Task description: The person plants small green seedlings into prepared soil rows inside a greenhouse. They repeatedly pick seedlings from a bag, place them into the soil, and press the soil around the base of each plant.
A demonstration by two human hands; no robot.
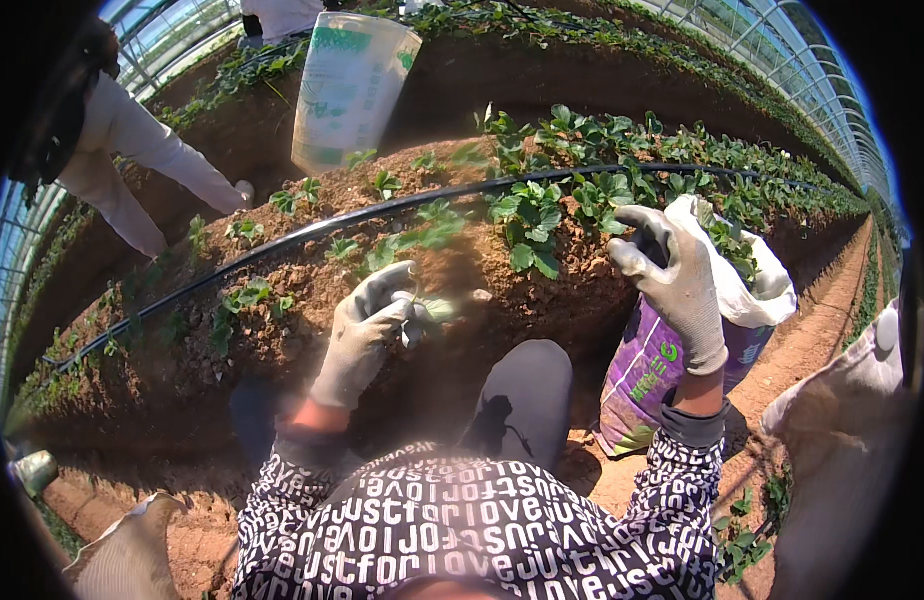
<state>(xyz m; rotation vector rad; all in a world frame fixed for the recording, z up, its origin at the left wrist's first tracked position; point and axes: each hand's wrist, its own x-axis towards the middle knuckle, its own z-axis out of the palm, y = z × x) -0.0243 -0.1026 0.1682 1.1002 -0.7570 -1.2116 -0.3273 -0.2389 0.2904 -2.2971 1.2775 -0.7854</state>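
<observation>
My left hand (368,322), in a pale work glove, pinches a plucked leaf (435,309) by its thin stem, just in front of the soil ridge (312,247). Gloved as well, my right hand (679,281) has its thumb and fingers apart, and I see nothing between them. It is beside a strawberry plant (533,221) with toothed green leaves and over the near rim of a purple sack (642,375). The sack's white mouth (773,289) is rolled outward, and green leaves (732,244) show inside.
A black irrigation hose (342,217) runs along the ridge among the plants. Behind it stands a tall white sack (349,97) with green print. A person in pale trousers (143,142) is at the left, and another person (285,16) is partly seen at the top. My knee (537,382) is before the ridge.
</observation>
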